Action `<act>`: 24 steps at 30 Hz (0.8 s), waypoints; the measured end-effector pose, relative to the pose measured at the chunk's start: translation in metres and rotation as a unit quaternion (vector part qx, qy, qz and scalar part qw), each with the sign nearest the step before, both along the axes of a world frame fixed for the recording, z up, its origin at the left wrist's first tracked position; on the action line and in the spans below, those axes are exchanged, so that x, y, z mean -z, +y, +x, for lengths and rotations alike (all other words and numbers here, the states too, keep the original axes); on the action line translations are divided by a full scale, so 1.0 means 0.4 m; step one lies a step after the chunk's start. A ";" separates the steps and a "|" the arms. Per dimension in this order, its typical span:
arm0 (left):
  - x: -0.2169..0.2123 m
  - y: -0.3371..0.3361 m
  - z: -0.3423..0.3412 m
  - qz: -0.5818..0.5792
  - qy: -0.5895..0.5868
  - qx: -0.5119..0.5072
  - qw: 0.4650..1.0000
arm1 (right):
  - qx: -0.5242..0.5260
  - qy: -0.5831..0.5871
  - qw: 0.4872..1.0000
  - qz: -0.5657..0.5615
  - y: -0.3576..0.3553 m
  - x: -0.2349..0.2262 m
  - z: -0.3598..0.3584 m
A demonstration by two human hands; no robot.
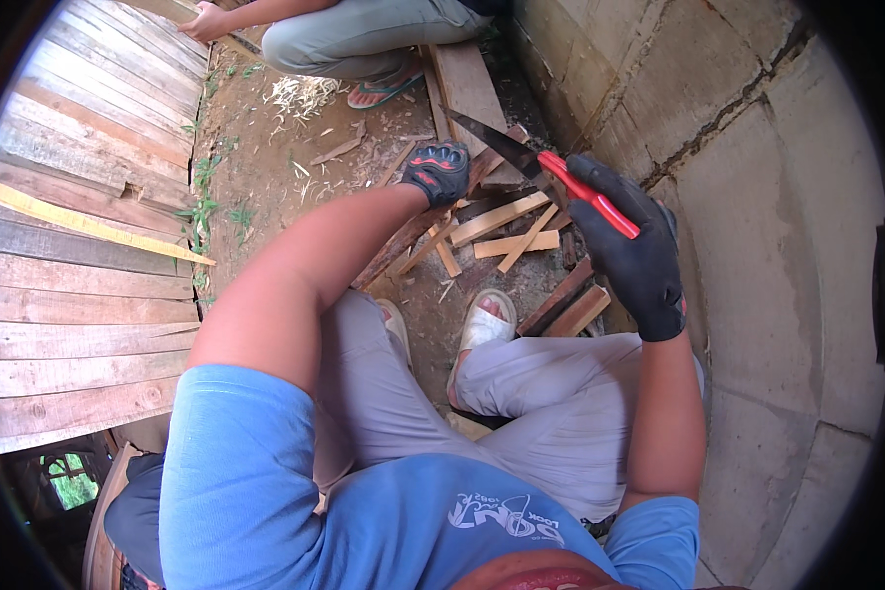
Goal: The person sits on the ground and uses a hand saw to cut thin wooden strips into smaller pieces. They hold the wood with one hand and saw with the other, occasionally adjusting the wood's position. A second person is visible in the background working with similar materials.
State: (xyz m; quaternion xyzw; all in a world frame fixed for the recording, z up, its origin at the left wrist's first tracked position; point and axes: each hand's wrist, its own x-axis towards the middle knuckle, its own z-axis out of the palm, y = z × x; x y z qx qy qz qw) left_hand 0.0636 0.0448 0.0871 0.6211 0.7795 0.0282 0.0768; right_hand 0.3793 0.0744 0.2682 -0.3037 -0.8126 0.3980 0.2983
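Observation:
My right hand, in a black glove, is wrapped round the red handle of a handsaw. The dark blade points up and to the left, crossing above the upper end of a brown strip of wood. My left hand, in a black glove with red marks, is closed on that strip, left of the blade. Its fingertips are hidden beneath the hand. Whether the teeth touch the wood I cannot tell. Several short cut wooden pieces lie on the ground below the blade, in front of my feet.
A thick plank lies beyond my hands. Another person squats at the far side, near pale wood shavings. A concrete wall rises close on my right. Wooden boards line the left, with a yellow strip across them.

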 end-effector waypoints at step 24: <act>-0.033 -0.054 -0.030 -0.034 -0.093 -0.042 0.994 | -0.023 -0.081 0.993 0.086 0.007 0.036 0.015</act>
